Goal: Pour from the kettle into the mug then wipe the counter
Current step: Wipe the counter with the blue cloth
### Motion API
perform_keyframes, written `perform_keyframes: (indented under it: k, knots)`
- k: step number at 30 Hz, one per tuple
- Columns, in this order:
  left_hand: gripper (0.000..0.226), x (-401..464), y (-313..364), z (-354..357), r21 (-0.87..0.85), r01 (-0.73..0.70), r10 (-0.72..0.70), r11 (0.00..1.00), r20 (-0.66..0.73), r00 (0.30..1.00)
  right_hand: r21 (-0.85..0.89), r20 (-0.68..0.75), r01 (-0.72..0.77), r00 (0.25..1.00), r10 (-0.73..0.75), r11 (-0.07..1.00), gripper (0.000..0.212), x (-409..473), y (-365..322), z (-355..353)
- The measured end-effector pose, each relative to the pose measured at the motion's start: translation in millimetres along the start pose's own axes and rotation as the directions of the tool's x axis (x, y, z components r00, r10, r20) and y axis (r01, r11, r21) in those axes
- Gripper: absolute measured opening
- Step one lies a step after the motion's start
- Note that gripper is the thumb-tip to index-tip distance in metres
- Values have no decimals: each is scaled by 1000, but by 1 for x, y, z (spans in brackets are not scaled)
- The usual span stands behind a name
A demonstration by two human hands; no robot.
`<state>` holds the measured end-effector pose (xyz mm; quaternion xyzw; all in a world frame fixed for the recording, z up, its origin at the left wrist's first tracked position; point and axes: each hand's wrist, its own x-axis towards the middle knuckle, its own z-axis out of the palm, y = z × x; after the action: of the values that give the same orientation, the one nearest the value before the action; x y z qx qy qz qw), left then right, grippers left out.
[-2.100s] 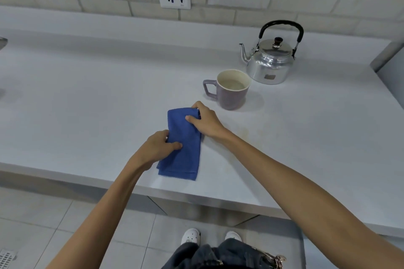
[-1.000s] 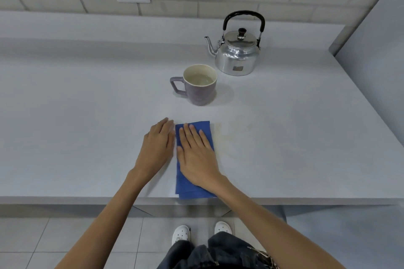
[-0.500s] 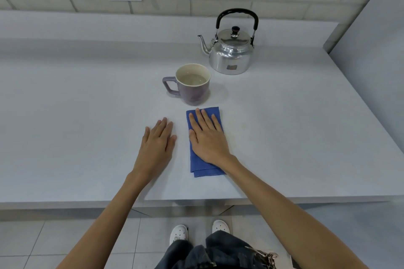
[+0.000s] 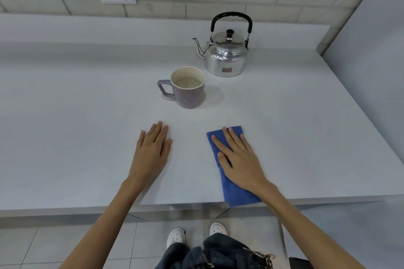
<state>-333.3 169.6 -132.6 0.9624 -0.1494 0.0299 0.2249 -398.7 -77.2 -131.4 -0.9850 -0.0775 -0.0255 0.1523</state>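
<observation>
Wiping step in hand: mug holds liquid, kettle upright behind it. Our right hand lies flat, grip spread, pressing the blue cloth on the counter (near edge). Left hand spread flat on bare counter, holding nothing. Next, we judge: sweep the cloth under steady pressure, clear of the mug

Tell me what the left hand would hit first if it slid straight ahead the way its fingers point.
Probably the mug: the left hand lies flat on the counter, fingers angled slightly right toward it, with bare surface between.
</observation>
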Motion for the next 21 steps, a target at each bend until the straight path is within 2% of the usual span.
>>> perform_keyframes:
  k: [4, 9, 16, 21]
  knots:
    - [48, 0, 1, -1, 4, 3, -3, 1000, -7, 1000, -28, 9, -77, 997, 77, 997, 52, 28, 18, -5]
    - [48, -1, 2, 1, 14, 3, -2, 1000, -19, 1000, -26, 27, -116, 993, 117, 993, 52, 65, 10, 1]
    - [50, 0, -1, 2, 25, 13, -13, 1000, 4, 1000, -23, 37, 3, 999, -2, 1000, 53, 46, -23, 12]
    - [48, -2, 0, 1, -6, 14, -15, 1000, -35, 999, -31, 35, 38, 999, -37, 999, 53, -1, -8, 3]
